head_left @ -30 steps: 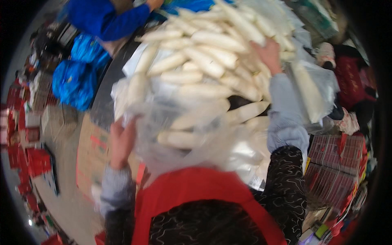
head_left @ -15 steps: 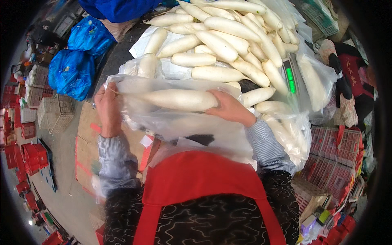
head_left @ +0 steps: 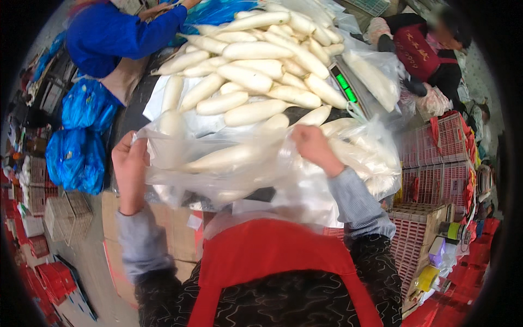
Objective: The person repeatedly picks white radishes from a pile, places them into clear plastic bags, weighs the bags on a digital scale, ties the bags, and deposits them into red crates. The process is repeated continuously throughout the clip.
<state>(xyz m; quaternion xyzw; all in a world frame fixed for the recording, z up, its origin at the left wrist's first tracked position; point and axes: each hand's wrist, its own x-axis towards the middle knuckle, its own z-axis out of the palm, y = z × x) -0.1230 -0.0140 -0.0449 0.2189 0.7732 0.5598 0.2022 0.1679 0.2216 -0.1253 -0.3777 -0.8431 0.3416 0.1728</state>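
I hold a clear plastic bag (head_left: 256, 177) stretched between my hands, with a white radish (head_left: 220, 158) lying lengthwise inside it. My left hand (head_left: 131, 171) is closed on the bag's left edge. My right hand (head_left: 316, 148) pinches the bag at its right side, just past the blunt end of the radish, which the blurred plastic partly hides. Right behind the bag lies a big pile of white radishes (head_left: 256, 76). More radishes in a plastic bag (head_left: 365, 158) sit to the right of my right hand.
A scale (head_left: 348, 90) with a green display stands right of the pile. Blue plastic bags (head_left: 76, 158) are at the left. One person in a blue top (head_left: 114, 38) is at the far left, another person (head_left: 419, 52) at the far right. Red crates (head_left: 436, 163) are stacked at right.
My right hand has shifted from the radish's end to the bag's edge, and the plastic now covers more of the radish. The view has swung, bringing both people further in.
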